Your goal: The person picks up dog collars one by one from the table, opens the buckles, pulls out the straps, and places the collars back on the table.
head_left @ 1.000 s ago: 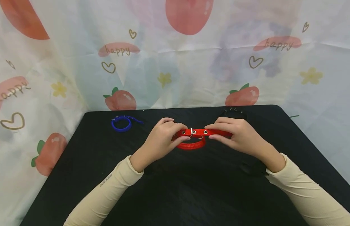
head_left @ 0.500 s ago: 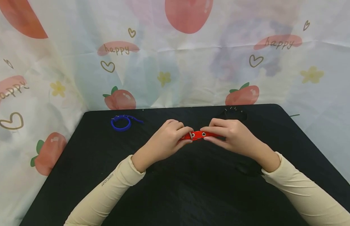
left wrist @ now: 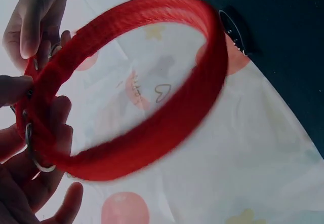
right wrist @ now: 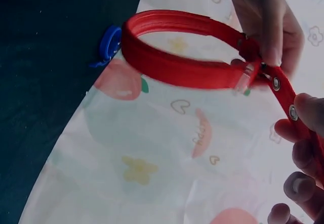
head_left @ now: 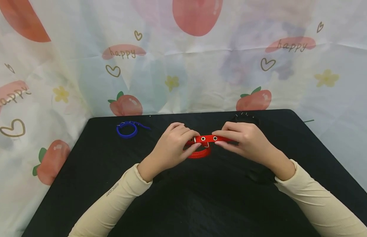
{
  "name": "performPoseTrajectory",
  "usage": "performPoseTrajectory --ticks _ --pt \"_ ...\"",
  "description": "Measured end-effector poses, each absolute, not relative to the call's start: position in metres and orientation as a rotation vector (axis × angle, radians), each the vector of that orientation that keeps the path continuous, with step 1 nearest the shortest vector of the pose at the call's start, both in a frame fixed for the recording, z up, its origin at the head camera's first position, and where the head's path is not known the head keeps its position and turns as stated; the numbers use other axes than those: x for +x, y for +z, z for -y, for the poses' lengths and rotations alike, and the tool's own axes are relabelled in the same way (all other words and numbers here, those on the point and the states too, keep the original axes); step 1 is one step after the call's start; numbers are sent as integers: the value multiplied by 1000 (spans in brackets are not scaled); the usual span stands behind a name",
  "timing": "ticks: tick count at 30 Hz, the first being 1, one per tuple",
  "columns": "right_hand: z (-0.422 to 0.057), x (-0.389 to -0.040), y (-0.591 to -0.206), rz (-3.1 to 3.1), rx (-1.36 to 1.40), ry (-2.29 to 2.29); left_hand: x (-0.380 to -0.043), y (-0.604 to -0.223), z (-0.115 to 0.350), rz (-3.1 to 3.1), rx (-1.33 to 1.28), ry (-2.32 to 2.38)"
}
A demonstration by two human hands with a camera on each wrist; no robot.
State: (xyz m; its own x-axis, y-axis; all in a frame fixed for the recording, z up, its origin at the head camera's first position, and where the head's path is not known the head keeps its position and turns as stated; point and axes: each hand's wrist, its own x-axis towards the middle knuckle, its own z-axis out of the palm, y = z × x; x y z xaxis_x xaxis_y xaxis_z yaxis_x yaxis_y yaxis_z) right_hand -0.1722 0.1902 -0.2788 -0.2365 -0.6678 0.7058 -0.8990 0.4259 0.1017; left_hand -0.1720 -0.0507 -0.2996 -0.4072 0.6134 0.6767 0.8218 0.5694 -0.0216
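Note:
A red pet collar (head_left: 199,154) with metal eyelets and a buckle is held above the black table, bent into a loop. My left hand (head_left: 173,144) pinches it at the buckle between thumb and fingers. My right hand (head_left: 245,140) pinches the eyeleted strap end a little to the right of the buckle. In the left wrist view the collar's wide loop (left wrist: 152,138) hangs out from the fingers, with a metal D-ring near them. The right wrist view shows two eyelets on the strap between the hands, and the strap's end runs behind the right fingers.
A blue collar (head_left: 127,135), curled into a ring with its tail out, lies at the back left of the black table (head_left: 183,204). Behind my right hand lies a black collar (head_left: 244,118) with metal studs, partly covered. A printed cloth (head_left: 201,72) hangs behind the table.
The red collar dips and tilts half a second ago, then comes back up with its loop showing below the strap. Both hands keep their hold, and the right hand sits slightly closer to the left.

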Motion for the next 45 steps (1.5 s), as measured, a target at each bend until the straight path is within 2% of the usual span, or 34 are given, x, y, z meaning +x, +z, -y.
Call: performPoseTrajectory --ticks 19,32,45 --pt "-183 -172 -271 1932 1425 401 -174 -294 48 2199 -1287 -252" --pt "-176 -175 -275 1979 1459 336 -173 -295 48 2198 -1310 -358" --pt "-184 -174 -282 1931 1279 392 -175 -295 56 2369 -1055 -702"
